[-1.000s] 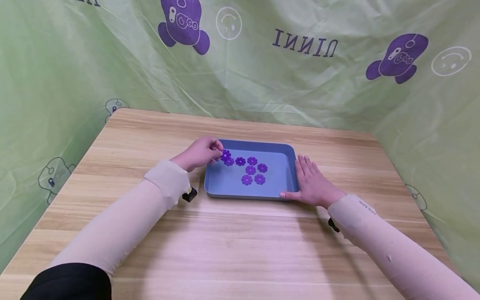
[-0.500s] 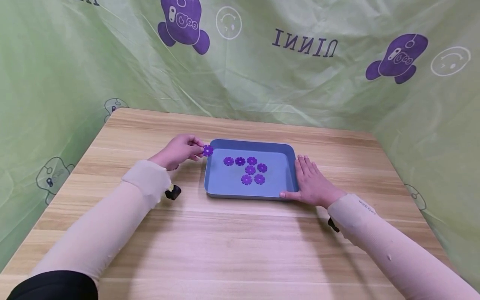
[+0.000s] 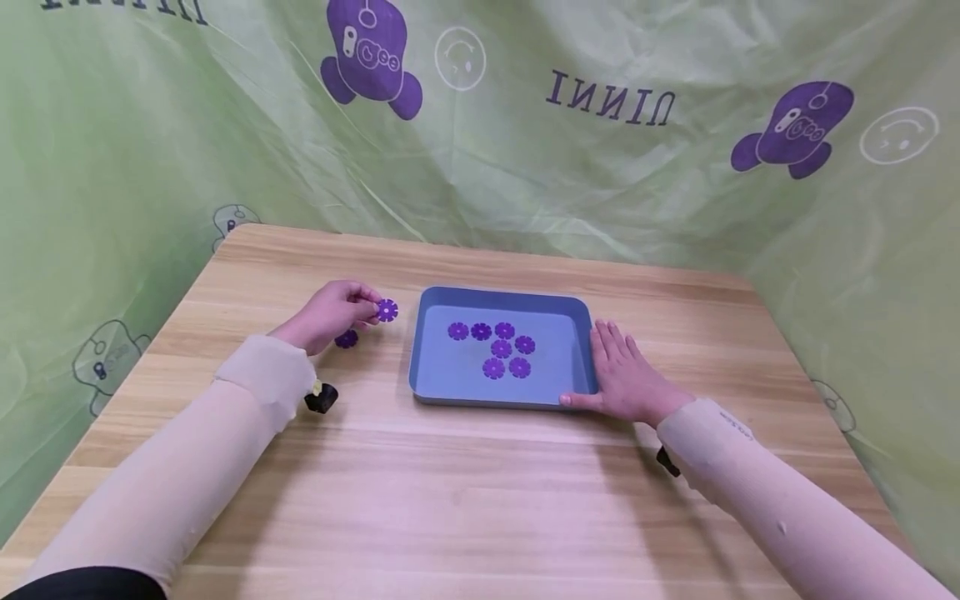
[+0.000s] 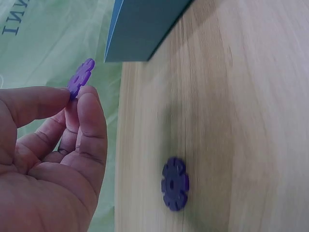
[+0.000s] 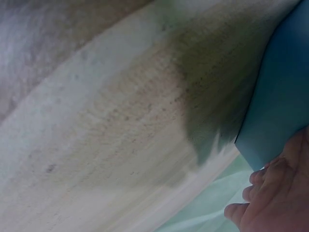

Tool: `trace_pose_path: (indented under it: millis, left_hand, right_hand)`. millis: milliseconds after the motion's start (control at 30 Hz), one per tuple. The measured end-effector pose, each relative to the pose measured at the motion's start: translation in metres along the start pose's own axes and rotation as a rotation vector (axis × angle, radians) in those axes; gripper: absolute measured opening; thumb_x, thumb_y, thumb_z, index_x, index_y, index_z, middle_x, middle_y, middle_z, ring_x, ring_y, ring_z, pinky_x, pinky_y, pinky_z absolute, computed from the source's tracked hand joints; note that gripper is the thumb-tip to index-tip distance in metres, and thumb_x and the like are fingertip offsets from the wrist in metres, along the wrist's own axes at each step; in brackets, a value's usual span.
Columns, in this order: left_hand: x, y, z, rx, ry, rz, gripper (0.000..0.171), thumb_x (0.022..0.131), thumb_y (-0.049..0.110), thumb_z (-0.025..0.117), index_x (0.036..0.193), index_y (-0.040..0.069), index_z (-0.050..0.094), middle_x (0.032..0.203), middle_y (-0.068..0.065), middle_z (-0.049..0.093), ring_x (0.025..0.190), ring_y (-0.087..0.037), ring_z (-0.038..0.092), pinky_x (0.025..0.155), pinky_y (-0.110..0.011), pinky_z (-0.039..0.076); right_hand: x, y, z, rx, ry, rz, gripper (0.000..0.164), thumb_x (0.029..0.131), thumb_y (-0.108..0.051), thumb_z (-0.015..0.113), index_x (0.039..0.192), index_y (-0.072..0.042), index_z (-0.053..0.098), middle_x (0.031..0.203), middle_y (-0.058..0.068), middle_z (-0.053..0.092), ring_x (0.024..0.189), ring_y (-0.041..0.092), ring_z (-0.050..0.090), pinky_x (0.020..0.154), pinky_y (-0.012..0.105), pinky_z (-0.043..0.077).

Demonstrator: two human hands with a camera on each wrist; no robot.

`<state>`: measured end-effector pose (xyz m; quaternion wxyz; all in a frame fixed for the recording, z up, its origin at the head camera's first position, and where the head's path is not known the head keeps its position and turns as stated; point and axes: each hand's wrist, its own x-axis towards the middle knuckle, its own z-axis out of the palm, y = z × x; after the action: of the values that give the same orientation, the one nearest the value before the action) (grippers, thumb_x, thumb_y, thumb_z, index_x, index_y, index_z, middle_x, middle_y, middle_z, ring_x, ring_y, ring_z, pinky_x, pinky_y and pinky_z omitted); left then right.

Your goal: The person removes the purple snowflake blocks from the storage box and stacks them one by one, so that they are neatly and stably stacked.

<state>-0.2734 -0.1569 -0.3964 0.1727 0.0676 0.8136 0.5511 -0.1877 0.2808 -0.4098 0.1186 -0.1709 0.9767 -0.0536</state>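
Observation:
My left hand [image 3: 330, 315] pinches a purple notched plastic disc [image 3: 386, 310] by its edge, to the left of the blue tray [image 3: 480, 398]. In the left wrist view the disc [image 4: 80, 77] stands tilted between thumb and fingers, above table height. Another purple disc [image 4: 175, 184] lies flat on the wood just below that hand. My right hand [image 3: 626, 375] rests against the tray's right end, fingers straight along the side and thumb over the near rim. Several like discs [image 3: 501, 349] lie flat inside the tray, mostly toward its middle and far left.
The wooden table [image 3: 450, 500] reaches back to a green printed curtain [image 3: 495, 167] that hangs behind and at both sides. A small black device [image 3: 322, 398] sits under the left wrist, and a similar device [image 3: 667, 461] under the right wrist.
My left hand has lifted a disc from the tray's far left corner and carried it left, past the rim and over the table. The right hand stays put; the head view tips slightly upward.

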Motion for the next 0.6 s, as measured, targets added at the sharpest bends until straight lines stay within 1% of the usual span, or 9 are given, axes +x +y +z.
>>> trace_pose_path:
  millis: [167,267,500,600]
  left_hand:
    - [-0.004,-0.005,-0.011,0.014,0.007,0.006,0.022,0.104,0.0,0.052,0.123,-0.013,0.054,0.11,-0.014,0.066,0.091,-0.013,0.063,0.085,-0.032,0.057]
    - [-0.007,-0.008,-0.019,0.033,0.019,-0.01,0.022,0.104,0.0,0.052,0.122,-0.013,0.055,0.108,-0.012,0.067,0.091,-0.012,0.063,0.082,-0.027,0.057]
    - [-0.014,-0.015,-0.037,0.058,0.039,-0.051,0.025,0.104,0.001,0.054,0.124,-0.014,0.054,0.105,-0.01,0.068,0.088,-0.009,0.064,0.084,-0.027,0.057]
    - [-0.017,-0.017,-0.044,0.068,0.045,-0.071,0.026,0.104,0.0,0.054,0.124,-0.015,0.054,0.1,-0.008,0.067,0.084,-0.009,0.063,0.081,-0.026,0.057]
  right_hand:
    - [-0.001,0.001,0.0,0.011,0.0,0.004,0.123,0.091,-0.071,0.062,0.154,0.02,0.009,0.164,0.038,0.002,0.152,0.052,-0.002,0.12,0.065,0.005]
    - [-0.001,0.001,0.001,0.01,0.003,0.005,0.123,0.09,-0.071,0.062,0.154,0.02,0.009,0.164,0.037,0.003,0.152,0.051,-0.002,0.12,0.065,0.005]
    - [-0.001,0.0,0.0,0.012,0.002,0.009,0.123,0.09,-0.072,0.061,0.155,0.019,0.01,0.164,0.037,0.004,0.152,0.051,0.0,0.119,0.067,0.005]
    - [-0.002,0.0,0.0,0.017,0.001,0.011,0.123,0.09,-0.071,0.062,0.155,0.019,0.009,0.164,0.037,0.003,0.152,0.051,0.0,0.119,0.067,0.005]
